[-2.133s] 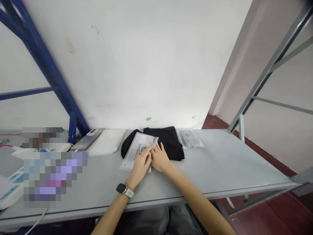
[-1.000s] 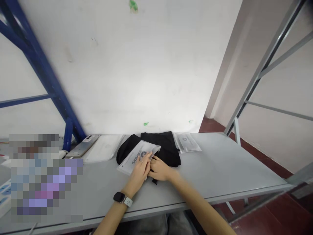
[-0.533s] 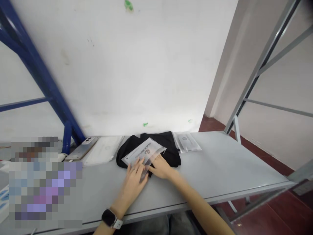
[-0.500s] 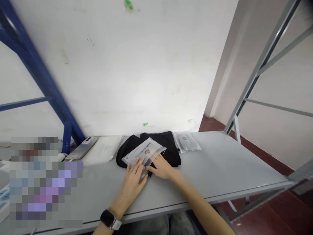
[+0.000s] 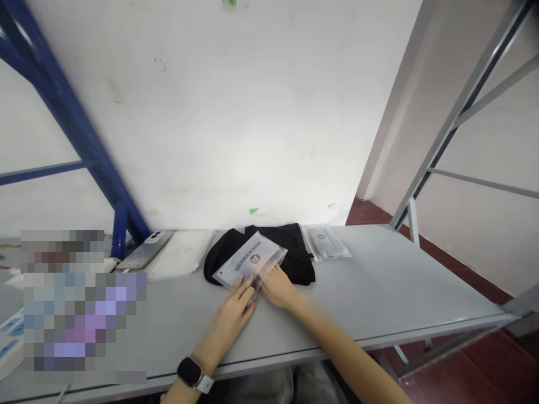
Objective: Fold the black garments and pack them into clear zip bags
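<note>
Translucent plastic bag point(image 5: 249, 262) with ROCKBROS print, lying diagonally on top of black folded garment point(image 5: 301, 259), near corner past the garment's near edge and over the table. Left hand point(image 5: 234, 315) at the bag's near-left edge: fingers point(image 5: 241, 294) extended, loosely spread, tips touching the bag, no clench. Ring point(image 5: 238, 293) on one finger. Smartwatch point(image 5: 190, 374) on the left wrist, well back from the bag. Right hand point(image 5: 279, 289) at the bag's near-right edge: fingers point(image 5: 269, 276) against the film, partly behind it, slightly curled; firm pinch or plain contact, cannot tell. Bag's near corner between both hands, hands not touching each other.

Around it: grey table point(image 5: 400, 280) under everything. Second plastic bag point(image 5: 326, 242) with round logo, flat, just right of the garment, near the far edge. White flat packet point(image 5: 181, 254) left of the garment, also along the far edge. Smartphone point(image 5: 148, 242) in a pale case, back up, just left of the packet. Pixelated patch point(image 5: 80, 314) over the table's left end, contents hidden. Blue steel frame point(image 5: 71, 123) far left, grey steel frame point(image 5: 463, 106) right. White wall point(image 5: 236, 112) behind, small green marks point(image 5: 253, 211) low on it. Dark red floor point(image 5: 463, 359) past the table's right edge.
</note>
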Motion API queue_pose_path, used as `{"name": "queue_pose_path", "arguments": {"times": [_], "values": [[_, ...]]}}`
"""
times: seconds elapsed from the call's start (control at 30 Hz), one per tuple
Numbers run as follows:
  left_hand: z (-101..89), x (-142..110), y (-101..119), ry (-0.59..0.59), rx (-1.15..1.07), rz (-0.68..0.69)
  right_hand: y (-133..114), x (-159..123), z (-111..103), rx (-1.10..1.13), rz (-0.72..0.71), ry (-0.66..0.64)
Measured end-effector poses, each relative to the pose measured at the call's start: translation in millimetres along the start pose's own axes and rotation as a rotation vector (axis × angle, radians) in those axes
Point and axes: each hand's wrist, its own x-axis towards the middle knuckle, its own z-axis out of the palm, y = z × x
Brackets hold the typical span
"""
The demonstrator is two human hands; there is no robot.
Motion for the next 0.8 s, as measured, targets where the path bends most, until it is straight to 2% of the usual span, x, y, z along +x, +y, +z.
{"name": "queue_pose_path", "arguments": {"times": [0.13, 0.23, 0.43, 0.53, 0.7, 0.8], "values": [[-7.2, 1, 1, 0.031, -0.043, -0.012, -4, 17, 8, 0.026, -0.007, -0.001], [-12.2, -2, -2, 0.068, -0.072, -0.018, 0, 16, 2, 0.062, -0.004, 0.017], [-16.3, -4, 0, 0.144, 0.006, 0.044, 6, -28, -28, 0.081, 0.038, 0.014], [-18.3, -1, 5, 0.202, 0.014, 0.071, -4, -44, -35, 0.032, 0.056, 0.100], [-24.5, 3, 8, 0.256, 0.013, 0.139, -28, -36, -29, -0.172, -0.221, 0.169], [-27.5, 4, 8, 0.265, 0.066, 0.164, -33, -26, -23, -0.269, -0.284, 0.138]]}}
